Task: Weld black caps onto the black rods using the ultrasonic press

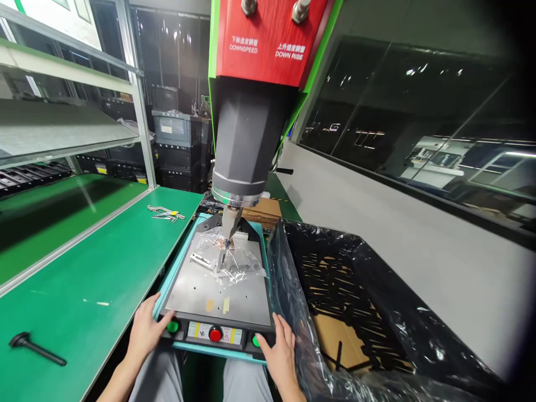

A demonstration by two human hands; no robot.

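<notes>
My left hand [146,330] rests on the front left corner of the press machine's base, its thumb on the left green button [172,326]. My right hand [280,347] lies at the front right corner, thumb by the right green button [255,340]. Both hands have their fingers stretched out and hold nothing. A red button [215,334] sits between them. The grey press head [245,145] is down, its metal tip [228,231] pressing on a clear plastic bag [232,262] on the steel plate [218,293].
A green bench [84,279] runs along the left with a black bolt-like tool [36,346] and small metal parts [165,212] on it. A crate lined with black plastic [355,312] stands at the right. Grey bins [176,128] are stacked behind.
</notes>
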